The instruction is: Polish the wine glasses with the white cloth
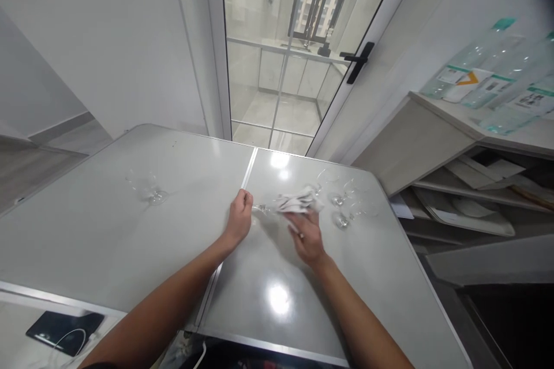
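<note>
My left hand (241, 211) is closed around the end of a clear wine glass (262, 208), which lies sideways between my two hands above the table. Its stem shows to the right of my left fist. In my right hand (308, 236) is a crumpled white cloth (298, 200), pressed against the glass's bowl and hiding most of it. Right of the cloth, more clear stemmed glasses (340, 219) stand on the table. Another stemmed glass (156, 196) stands by itself on the left half of the table.
The grey table (173, 253) has a metal seam down its middle. A glass door (277, 69) with a black handle (358, 61) is behind it. Plastic bottles (471, 78) stand on a shelf unit (450, 115) at the right. A black tablet-like device (64, 328) lies at lower left.
</note>
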Action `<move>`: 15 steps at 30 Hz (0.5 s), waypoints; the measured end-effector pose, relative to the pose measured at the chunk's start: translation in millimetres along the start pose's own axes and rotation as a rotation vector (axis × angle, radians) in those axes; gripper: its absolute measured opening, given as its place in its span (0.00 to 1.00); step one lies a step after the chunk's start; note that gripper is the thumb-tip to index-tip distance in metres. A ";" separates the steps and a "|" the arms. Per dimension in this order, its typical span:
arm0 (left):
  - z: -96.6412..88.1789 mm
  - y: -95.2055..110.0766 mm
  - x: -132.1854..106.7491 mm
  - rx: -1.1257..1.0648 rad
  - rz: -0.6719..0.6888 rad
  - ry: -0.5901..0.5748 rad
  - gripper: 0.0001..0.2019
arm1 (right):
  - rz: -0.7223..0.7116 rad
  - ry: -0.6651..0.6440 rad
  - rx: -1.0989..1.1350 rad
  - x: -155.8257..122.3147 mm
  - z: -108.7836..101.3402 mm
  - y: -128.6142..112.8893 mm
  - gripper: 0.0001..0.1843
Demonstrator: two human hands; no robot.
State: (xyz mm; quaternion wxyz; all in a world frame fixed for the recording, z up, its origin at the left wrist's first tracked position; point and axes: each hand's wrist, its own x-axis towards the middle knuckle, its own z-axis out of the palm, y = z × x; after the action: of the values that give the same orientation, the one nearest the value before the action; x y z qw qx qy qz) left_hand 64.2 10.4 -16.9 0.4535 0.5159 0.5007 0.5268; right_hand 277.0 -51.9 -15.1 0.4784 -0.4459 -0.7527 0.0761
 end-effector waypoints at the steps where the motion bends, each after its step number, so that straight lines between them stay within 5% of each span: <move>1: 0.8 2.4 -3.1 0.069 0.071 -0.028 0.16 | -0.100 -0.110 -0.086 1.0 1.1 -4.3 0.15; 5: -0.1 12.9 -11.2 0.295 0.319 -0.145 0.13 | -0.177 -0.393 -0.261 9.8 6.7 -20.2 0.16; 10: -5.0 15.0 -14.5 0.417 0.572 -0.332 0.10 | 0.079 -0.424 -0.155 11.9 7.9 -20.6 0.27; 12: -4.4 13.5 -15.2 0.425 0.576 -0.344 0.09 | 0.075 -0.435 -0.099 9.7 5.7 -16.3 0.28; 15: -2.0 13.2 -13.6 0.378 0.391 -0.201 0.12 | -0.133 -0.421 -0.070 8.3 1.1 -10.9 0.23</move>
State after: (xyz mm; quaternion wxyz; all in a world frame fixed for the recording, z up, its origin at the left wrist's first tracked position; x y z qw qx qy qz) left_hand 63.5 -4.4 -4.9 0.2867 0.7276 0.4335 0.4477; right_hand 268.4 -51.8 -4.4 0.2987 -0.3860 -0.8659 0.1097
